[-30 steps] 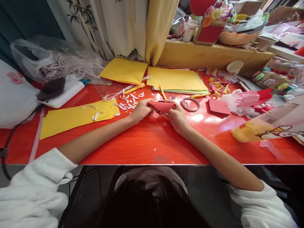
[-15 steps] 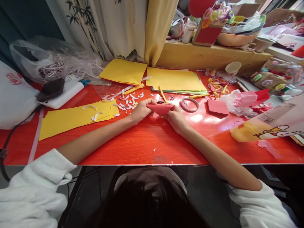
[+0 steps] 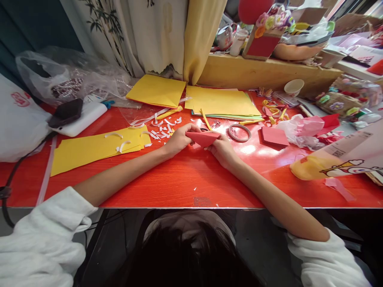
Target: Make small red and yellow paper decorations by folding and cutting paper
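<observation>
A folded piece of red paper (image 3: 203,138) is held just above the table between both hands. My left hand (image 3: 178,140) pinches its left end, and my right hand (image 3: 223,151) grips the right end, so both are closed on it. Some fingertips are hidden behind the paper. Beyond the paper lies a roll of tape (image 3: 239,132), to the right of a thin yellow paper strip (image 3: 206,119). A stack of red paper squares (image 3: 274,136) rests to the right of my right hand. White paper scraps (image 3: 161,130) are scattered left of my left hand.
Yellow paper strips (image 3: 89,149) lie at the left, yellow sheets (image 3: 221,101) at the back. A plastic cup with yellow drink (image 3: 308,165) lies near the right edge. A black phone (image 3: 66,113), plastic bags (image 3: 20,119) and crumpled pink paper (image 3: 299,127) sit on the red table (image 3: 167,183).
The folded red paper has tilted slightly, showing a broader, less triangular face. Both hands keep their hold in nearly the same place. The whole view has shifted very slightly.
</observation>
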A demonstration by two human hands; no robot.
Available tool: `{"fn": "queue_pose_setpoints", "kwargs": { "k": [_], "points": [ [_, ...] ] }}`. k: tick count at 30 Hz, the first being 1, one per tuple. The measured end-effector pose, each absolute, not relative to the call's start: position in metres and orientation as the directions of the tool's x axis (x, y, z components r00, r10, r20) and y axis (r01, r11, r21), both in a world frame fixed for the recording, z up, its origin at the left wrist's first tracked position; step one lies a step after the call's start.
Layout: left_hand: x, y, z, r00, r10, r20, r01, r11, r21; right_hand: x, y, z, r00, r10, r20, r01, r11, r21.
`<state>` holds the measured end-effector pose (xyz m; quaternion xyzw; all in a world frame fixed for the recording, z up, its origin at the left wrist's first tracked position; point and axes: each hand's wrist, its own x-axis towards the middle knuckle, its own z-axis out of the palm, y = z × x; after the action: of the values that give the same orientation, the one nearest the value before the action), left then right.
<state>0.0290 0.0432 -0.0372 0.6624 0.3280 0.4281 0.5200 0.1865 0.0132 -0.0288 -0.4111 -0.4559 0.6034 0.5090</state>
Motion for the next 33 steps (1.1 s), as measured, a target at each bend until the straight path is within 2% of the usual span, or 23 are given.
{"fn": "queue_pose_setpoints", "kwargs": {
  "k": [4, 6, 8, 11, 13, 17, 21, 24, 28, 30, 33],
  "points": [
    [0.024, 0.055, -0.021, 0.526, 0.819, 0.229, 0.098, -0.325, 0.941, 0.190, 0.017, -0.031, -0.127, 0.992, -0.007, -0.292, -0.044, -0.956],
    [0.009, 0.073, -0.003, 0.562, 0.790, 0.244, 0.262, -0.450, 0.854, 0.191, 0.017, -0.031, -0.103, 0.995, -0.019, -0.301, -0.049, -0.952],
    [-0.016, 0.096, 0.013, 0.484, 0.784, 0.389, 0.440, -0.602, 0.667, 0.192, 0.016, -0.030, -0.096, 0.995, -0.029, -0.290, -0.056, -0.956],
    [-0.065, 0.127, 0.019, 0.432, 0.761, 0.485, 0.712, -0.617, 0.334, 0.190, 0.013, -0.028, -0.116, 0.993, -0.017, -0.271, -0.048, -0.961],
    [-0.093, 0.140, 0.012, 0.450, 0.789, 0.418, 0.792, -0.569, 0.221, 0.188, 0.011, -0.027, -0.129, 0.992, -0.012, -0.262, -0.045, -0.964],
    [-0.117, 0.150, -0.006, 0.462, 0.818, 0.343, 0.832, -0.534, 0.154, 0.186, 0.010, -0.028, -0.154, 0.988, -0.006, -0.198, -0.037, -0.979],
    [-0.112, 0.152, -0.001, 0.439, 0.882, 0.171, 0.898, -0.428, -0.103, 0.187, 0.010, -0.030, -0.194, 0.977, 0.091, 0.066, 0.105, -0.992],
    [-0.108, 0.151, 0.008, 0.367, 0.930, 0.010, 0.906, -0.355, -0.229, 0.187, 0.009, -0.033, -0.303, 0.922, 0.240, 0.298, 0.330, -0.896],
    [-0.106, 0.152, 0.010, 0.371, 0.929, -0.015, 0.892, -0.361, -0.272, 0.185, 0.007, -0.038, -0.440, 0.778, 0.447, 0.447, 0.622, -0.643],
    [-0.106, 0.153, 0.008, 0.378, 0.926, -0.014, 0.887, -0.366, -0.281, 0.184, 0.006, -0.039, -0.475, 0.710, 0.520, 0.477, 0.704, -0.526],
    [-0.103, 0.150, 0.008, 0.367, 0.929, -0.044, 0.888, -0.364, -0.281, 0.185, 0.005, -0.037, -0.472, 0.666, 0.577, 0.497, 0.742, -0.449]
  ]
}}
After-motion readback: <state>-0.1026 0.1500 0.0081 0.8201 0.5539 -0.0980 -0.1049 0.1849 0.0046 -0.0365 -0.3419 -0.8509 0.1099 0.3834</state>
